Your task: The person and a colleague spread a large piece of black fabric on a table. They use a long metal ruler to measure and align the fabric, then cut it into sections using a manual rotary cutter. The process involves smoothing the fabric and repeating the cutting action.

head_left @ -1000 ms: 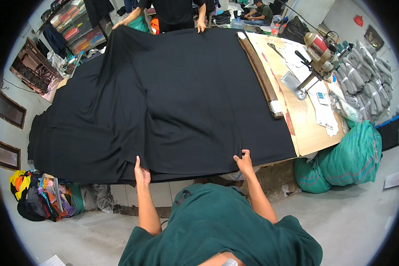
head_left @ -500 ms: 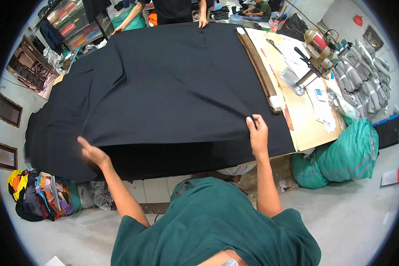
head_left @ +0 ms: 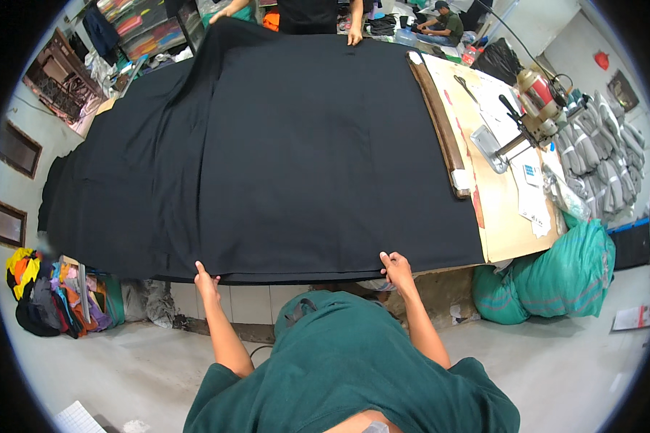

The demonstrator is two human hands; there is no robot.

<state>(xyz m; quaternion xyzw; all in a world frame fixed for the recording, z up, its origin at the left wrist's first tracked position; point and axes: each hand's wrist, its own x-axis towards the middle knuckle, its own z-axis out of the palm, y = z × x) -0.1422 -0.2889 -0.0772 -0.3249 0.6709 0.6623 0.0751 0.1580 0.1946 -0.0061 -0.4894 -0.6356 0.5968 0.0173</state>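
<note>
A wide black fabric (head_left: 289, 159) lies in layers over the table, its near edge drawn almost level with the layer below. My left hand (head_left: 207, 283) is closed on that near edge, thumb on top, left of centre. Farther right, my right hand (head_left: 398, 271) pinches the same edge between thumb and fingers. Folds run lengthwise through the fabric to the left of my left hand. Across the table, a co-worker's hand (head_left: 227, 11) lifts a corner of the fabric, while their other hand (head_left: 354, 35) rests at the far edge.
A long brown bar (head_left: 440, 126) lies along the fabric's right side. Beyond it are brown paper (head_left: 495, 224), scissors (head_left: 466, 88) and a cloth-cutting machine (head_left: 531, 115). Green sacks (head_left: 556, 278) stand at the right; colourful cloth (head_left: 72, 299) is heaped at the lower left.
Both my hands have come nearer to me and closer together, pulling the top layer's edge over the dark gap. The co-worker's hand on the left has raised its fabric corner.
</note>
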